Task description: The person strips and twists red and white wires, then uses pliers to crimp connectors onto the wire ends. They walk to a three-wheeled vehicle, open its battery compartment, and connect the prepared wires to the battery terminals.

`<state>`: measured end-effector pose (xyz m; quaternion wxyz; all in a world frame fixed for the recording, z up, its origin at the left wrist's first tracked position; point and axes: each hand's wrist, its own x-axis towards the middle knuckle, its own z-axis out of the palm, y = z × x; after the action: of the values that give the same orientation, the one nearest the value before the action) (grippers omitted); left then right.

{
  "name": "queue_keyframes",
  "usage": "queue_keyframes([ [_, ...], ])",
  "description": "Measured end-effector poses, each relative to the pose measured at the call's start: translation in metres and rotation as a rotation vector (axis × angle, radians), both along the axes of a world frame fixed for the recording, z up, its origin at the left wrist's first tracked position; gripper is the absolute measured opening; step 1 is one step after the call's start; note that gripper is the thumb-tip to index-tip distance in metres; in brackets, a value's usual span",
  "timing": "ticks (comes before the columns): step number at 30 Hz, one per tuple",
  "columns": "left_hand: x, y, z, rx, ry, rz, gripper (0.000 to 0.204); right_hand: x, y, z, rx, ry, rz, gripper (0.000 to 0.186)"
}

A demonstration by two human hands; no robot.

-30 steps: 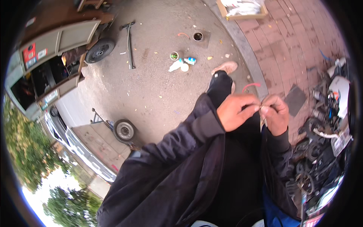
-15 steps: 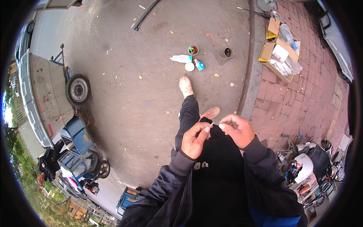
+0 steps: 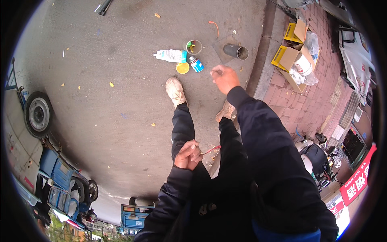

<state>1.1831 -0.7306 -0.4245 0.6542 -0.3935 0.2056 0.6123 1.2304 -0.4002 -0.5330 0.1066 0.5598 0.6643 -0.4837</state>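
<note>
My left hand [image 3: 188,155] is closed on a thin red strand [image 3: 211,150] over my lap. Out in front, my right hand [image 3: 223,79] is raised with fingers curled and fingertips pinched; what they hold, if anything, is too small to tell. Beyond it on the pavement is a cluster: a white tube with a turquoise end [image 3: 169,55], a blue can [image 3: 196,65], a yellow round lid or tin [image 3: 182,69] and a cup with green and yellow contents [image 3: 194,47]. A dark grey cylinder [image 3: 231,51] sits to their right, near a curved orange strand [image 3: 215,27].
Cardboard boxes with bags [image 3: 296,74] stand on red paving beyond the kerb [image 3: 261,48]. Blue three-wheeled vehicles and a spare wheel [image 3: 38,115] line the left. Motorbike parts [image 3: 312,157] and a white vehicle [image 3: 354,60] are at right. My shoes [image 3: 175,90] rest below the cluster.
My hands have separated: the right moved forward toward the containers, while the left drew lower with the red strand. The view has swung, and the cluster appears further left.
</note>
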Motion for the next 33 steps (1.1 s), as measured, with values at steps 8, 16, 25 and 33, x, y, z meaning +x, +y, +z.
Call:
queue_keyframes([
  [8, 0.001, -0.028, -0.038, 0.194, -0.231, 0.044, 0.019, -0.066, 0.03, -0.179, 0.103, -0.135, 0.514, 0.051],
  [16, -0.013, -0.013, -0.038, 0.262, -0.289, 0.05, 0.021, -0.06, 0.048, -0.2, 0.346, 0.009, 0.574, 0.018],
  [25, 0.001, 0.004, -0.035, 0.135, -0.268, -0.073, 0.017, -0.031, 0.05, -0.14, 0.361, 0.132, 0.435, 0.009],
  [33, 0.021, 0.014, -0.037, 0.105, -0.189, -0.121, 0.017, 0.037, 0.055, 0.001, 0.352, 0.447, 0.265, 0.01],
])
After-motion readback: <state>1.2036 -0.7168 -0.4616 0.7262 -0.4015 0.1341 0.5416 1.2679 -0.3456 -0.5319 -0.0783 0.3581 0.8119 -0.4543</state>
